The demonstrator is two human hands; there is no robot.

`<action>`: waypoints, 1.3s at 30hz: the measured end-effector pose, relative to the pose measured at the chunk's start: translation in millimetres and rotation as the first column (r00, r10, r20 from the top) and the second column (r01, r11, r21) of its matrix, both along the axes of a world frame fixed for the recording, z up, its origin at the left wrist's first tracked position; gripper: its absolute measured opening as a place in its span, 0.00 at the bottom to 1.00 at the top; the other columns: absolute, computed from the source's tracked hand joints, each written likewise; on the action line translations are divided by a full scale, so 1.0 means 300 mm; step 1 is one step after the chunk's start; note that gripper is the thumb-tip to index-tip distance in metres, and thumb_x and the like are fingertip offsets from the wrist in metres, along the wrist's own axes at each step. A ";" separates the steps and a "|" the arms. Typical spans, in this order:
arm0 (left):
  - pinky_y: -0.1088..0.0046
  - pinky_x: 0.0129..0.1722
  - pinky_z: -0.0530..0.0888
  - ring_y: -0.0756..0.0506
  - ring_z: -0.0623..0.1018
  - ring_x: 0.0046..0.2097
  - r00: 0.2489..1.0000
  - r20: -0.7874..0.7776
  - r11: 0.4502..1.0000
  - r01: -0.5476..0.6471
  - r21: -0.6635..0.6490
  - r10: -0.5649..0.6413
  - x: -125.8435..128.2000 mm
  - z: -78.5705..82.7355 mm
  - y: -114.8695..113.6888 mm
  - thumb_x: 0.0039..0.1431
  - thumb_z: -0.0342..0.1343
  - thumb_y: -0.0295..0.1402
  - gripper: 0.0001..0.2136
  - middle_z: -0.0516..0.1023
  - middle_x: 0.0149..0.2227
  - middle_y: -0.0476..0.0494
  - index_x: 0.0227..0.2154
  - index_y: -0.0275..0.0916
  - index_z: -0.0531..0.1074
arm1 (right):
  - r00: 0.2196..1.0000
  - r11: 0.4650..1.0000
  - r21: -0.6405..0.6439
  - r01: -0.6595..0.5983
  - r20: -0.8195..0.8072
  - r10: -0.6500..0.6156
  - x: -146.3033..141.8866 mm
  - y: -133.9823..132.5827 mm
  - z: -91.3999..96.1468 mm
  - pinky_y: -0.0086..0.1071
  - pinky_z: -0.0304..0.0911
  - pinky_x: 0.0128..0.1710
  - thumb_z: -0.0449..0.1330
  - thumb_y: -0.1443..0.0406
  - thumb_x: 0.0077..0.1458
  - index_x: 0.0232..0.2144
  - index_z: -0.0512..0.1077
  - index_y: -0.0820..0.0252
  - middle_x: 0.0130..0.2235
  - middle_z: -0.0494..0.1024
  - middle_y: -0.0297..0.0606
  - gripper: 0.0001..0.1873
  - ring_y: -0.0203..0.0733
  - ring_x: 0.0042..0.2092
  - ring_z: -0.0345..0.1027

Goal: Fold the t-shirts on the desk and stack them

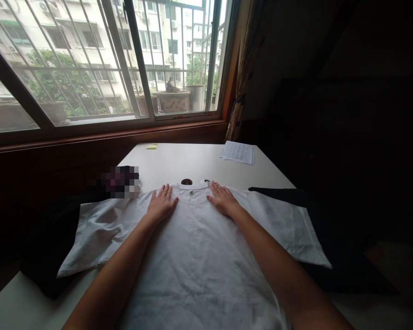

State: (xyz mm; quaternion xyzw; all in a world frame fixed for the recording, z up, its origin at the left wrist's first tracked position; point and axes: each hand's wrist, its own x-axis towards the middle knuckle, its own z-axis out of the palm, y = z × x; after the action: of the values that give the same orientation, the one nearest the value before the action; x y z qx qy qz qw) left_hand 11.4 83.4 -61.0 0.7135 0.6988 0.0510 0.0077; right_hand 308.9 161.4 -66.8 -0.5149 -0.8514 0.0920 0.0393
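A white T-shirt (192,247) lies spread face up, its collar toward the window and both sleeves stretched out to the sides. My left hand (161,202) rests flat on the shirt's left shoulder, fingers extended beside the neckline. On the other side of the collar, my right hand (222,198) lies flat with its fingers stretched out. Neither hand grips the cloth. Soft creases run across the left sleeve and the shirt's body. My forearms cover parts of the shirt's sides.
Beneath the shirt is a white table (189,160). Dark cloth (55,238) lies at the left, and more dark fabric (344,266) at the right. Printed papers (238,152) and a yellow note (152,146) sit at the far end. A round brown object (186,182) is just beyond the collar.
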 end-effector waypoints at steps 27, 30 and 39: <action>0.49 0.71 0.47 0.41 0.45 0.75 0.998 -0.059 1.000 0.027 -0.004 -0.027 -0.062 -0.009 0.006 0.72 0.34 0.50 0.33 0.44 0.75 0.42 0.72 0.36 0.49 | 0.999 0.999 0.018 0.046 0.016 -0.046 0.010 -0.026 0.003 0.45 0.28 0.72 0.34 0.44 0.69 0.75 0.40 0.54 0.76 0.35 0.32 0.40 0.42 0.75 0.28; 0.48 0.71 0.47 0.40 0.45 0.75 0.998 -0.060 1.000 0.024 -0.012 -0.025 -0.061 -0.006 0.006 0.72 0.34 0.50 0.33 0.44 0.75 0.42 0.72 0.36 0.48 | 0.999 0.999 0.009 0.050 0.019 -0.050 0.010 -0.025 0.005 0.45 0.28 0.72 0.35 0.44 0.69 0.75 0.39 0.53 0.76 0.35 0.33 0.40 0.43 0.75 0.28; 0.47 0.71 0.47 0.39 0.45 0.75 0.998 -0.063 0.999 0.025 -0.022 -0.027 -0.063 -0.004 0.007 0.72 0.34 0.50 0.33 0.43 0.75 0.42 0.73 0.37 0.48 | 0.998 0.998 0.010 0.054 0.017 -0.054 0.008 -0.028 0.011 0.44 0.27 0.72 0.34 0.43 0.69 0.75 0.39 0.56 0.76 0.35 0.34 0.41 0.41 0.75 0.27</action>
State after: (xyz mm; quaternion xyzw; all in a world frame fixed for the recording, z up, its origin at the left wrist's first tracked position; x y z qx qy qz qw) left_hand -7.4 85.7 -62.1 0.7236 0.6898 0.0209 -0.0061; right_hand 311.4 152.9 -63.6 -0.5385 -0.8378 0.0824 0.0366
